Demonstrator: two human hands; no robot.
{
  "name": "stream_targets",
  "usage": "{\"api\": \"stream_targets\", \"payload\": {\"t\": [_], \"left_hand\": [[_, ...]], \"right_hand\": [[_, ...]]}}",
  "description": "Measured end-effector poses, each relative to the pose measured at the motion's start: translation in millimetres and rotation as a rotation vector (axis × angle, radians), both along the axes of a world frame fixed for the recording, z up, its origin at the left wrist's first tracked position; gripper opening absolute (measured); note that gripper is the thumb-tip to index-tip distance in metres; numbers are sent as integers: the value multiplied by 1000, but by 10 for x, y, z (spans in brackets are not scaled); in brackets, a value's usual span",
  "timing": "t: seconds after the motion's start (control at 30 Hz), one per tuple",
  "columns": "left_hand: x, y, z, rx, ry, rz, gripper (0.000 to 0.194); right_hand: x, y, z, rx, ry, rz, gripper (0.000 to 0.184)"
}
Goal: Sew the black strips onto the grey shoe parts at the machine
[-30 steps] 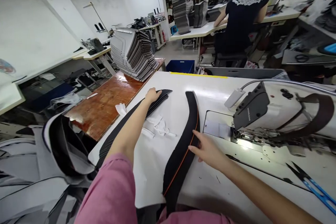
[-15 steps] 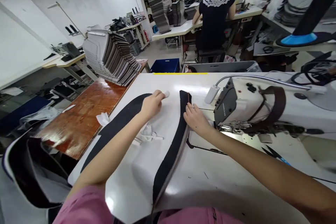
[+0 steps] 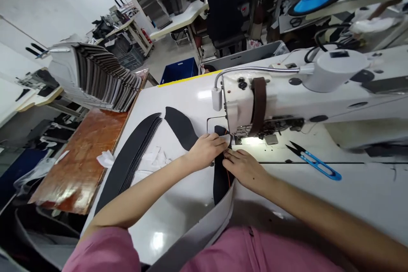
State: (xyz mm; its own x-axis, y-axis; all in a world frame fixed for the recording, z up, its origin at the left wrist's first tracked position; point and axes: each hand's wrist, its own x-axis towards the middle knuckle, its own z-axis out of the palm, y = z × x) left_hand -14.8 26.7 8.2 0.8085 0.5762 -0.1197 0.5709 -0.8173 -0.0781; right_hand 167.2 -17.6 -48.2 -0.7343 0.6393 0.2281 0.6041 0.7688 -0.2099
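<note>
In the head view a curved black fabric strip [image 3: 219, 185] with an orange line along it lies at the sewing machine [image 3: 244, 104], its far end beside the needle area. My left hand [image 3: 207, 151] is closed on a small white piece [image 3: 225, 137], pressed over the strip near its far end. My right hand [image 3: 245, 169] pinches the strip's right edge just below. A long grey strip [image 3: 204, 227] bends from there toward my lap; whether it is joined to the black one I cannot tell. Another black fabric piece [image 3: 181, 125] lies left of my left hand.
A stack of curved black pieces [image 3: 135, 148] lies on the table's left side, with white scraps [image 3: 156, 158] beside it. Blue thread snips [image 3: 315, 161] rest right of the needle. Grey panels [image 3: 95, 78] are piled on a brown wooden table [image 3: 79, 153]. A co-worker [image 3: 219, 4] sits beyond.
My left hand has moved right with the small white piece onto the strip. The black strip is now against the machine's needle area, and the view has turned right.
</note>
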Motion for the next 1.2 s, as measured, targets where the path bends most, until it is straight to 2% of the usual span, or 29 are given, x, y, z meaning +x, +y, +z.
{"api": "stream_targets", "payload": {"t": [0.13,0.27,0.4,0.87,1.2], "left_hand": [[124,-83,-20,-73,3,-1,38],[172,-53,-24,-126,41,-16,44],[186,-8,-15,-138,26,-27,46],[270,67,-52,-181,27,-31,52],[475,81,71,-255,71,21,44]], "right_hand": [[80,-95,6,-43,-4,8,14],[130,-126,10,-11,-17,25,15],[164,-162,-12,24,-8,11,16],[231,-171,-53,-13,-35,-70,21],[354,-143,110,-124,-83,-95,19]]}}
